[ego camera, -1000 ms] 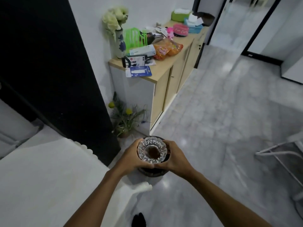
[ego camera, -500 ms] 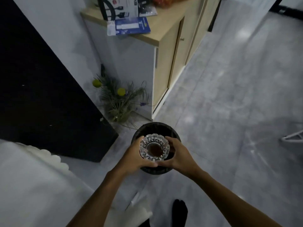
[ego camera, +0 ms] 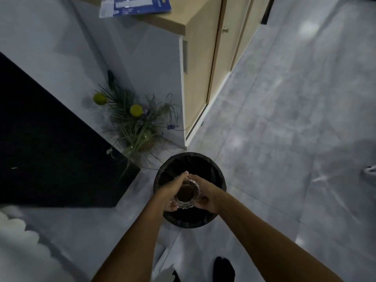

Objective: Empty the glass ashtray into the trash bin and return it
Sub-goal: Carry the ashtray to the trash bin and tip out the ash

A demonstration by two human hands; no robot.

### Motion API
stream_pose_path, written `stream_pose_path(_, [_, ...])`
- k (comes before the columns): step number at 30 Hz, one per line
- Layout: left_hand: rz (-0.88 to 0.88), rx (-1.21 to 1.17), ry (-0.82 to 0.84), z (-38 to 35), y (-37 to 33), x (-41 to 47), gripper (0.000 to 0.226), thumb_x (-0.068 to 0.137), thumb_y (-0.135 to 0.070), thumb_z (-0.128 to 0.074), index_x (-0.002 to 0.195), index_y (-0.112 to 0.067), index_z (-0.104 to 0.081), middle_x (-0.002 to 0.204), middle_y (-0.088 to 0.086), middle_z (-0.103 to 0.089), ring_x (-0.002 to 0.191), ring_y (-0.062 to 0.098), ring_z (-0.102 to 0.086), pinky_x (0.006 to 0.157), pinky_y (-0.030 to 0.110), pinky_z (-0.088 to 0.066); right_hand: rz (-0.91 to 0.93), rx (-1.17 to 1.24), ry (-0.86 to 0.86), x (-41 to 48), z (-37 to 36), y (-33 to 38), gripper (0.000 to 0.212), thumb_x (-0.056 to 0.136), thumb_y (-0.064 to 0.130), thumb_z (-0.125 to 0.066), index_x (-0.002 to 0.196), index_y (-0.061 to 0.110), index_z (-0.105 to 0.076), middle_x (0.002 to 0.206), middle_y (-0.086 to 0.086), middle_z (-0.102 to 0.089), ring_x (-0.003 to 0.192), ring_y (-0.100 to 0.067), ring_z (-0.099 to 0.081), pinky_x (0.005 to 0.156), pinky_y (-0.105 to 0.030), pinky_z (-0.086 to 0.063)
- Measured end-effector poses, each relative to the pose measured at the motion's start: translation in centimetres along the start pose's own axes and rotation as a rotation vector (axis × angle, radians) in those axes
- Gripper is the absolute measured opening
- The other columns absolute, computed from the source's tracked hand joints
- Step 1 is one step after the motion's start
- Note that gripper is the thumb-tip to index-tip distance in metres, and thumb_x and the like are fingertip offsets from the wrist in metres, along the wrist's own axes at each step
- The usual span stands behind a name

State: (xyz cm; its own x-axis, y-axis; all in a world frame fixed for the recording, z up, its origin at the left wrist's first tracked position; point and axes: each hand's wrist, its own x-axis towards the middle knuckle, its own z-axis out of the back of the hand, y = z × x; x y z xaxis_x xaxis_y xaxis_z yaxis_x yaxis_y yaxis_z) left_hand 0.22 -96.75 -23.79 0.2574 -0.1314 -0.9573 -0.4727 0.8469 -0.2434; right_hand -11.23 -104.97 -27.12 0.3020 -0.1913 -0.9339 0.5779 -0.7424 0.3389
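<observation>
Over the mouth of the trash bin, at about six o'clock in the head view, we hold the glass ashtray between both hands. Our left hand wraps its left side, fingers curled up along the far rim; our right hand clasps the right side, thumb and fingers pressed to the scalloped edge. Both hands grip the ashtray firmly. It sits roughly upright — the bowl faces up toward us, and a dark brown mass shows inside it. The bin is round and black, lined with a dark bag, and stands on the grey tiled floor. At eleven o'clock from the bin, a potted plant with thin leaves and two yellow balls stands on the floor against the white wall, just beside the end of a wooden cabinet. On the cabinet top at twelve o'clock lies a blue packet, its corner overhanging the edge. A large black panel fills the nine o'clock side. At six o'clock, low between our forearms, a foot in a dark sock rests on the floor — a white scalloped surface lies at seven o'clock.
</observation>
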Motion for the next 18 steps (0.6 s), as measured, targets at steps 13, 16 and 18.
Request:
stream_pose_path(13, [-0.024,0.141,0.057,1.1,-2.7,0.8,0.085,0.081,-0.084,-0.064,0.127,-0.013,-0.056,0.125,0.020,-0.067,0.100,0.033,-0.072,0.088,0.045,-0.063,0.052,-0.137,-0.076,-0.8,1.3,2.7,0.066,0.093,0.066,-0.064,0.131,0.013,-0.057,0.121,-0.010,-0.063,0.104,-0.025,-0.063,0.077,-0.032,-0.056])
stream_pose_path(16, [0.020,0.142,0.053,0.9,-2.2,1.3,0.095,0.086,-0.077,-0.066,0.146,-0.004,-0.054,0.132,0.025,-0.065,0.098,0.037,-0.071,0.100,0.049,-0.060,-0.012,-0.109,-0.021,-0.3,0.4,2.8,0.064,0.094,0.057,-0.068,0.136,0.010,-0.057,0.110,-0.010,-0.065,0.092,-0.024,-0.063,0.070,-0.033,-0.054])
stream_pose_path(18, [0.007,0.148,0.055,1.5,-2.4,1.8,0.098,0.085,-0.079,-0.067,0.149,-0.006,-0.054,0.139,0.025,-0.064,0.106,0.037,-0.073,0.095,0.047,-0.062,0.030,-0.143,-0.027,0.2,0.4,2.6,0.064,0.094,0.060,-0.066,0.135,0.011,-0.058,0.110,-0.009,-0.065,0.095,-0.023,-0.063,0.075,-0.034,-0.055])
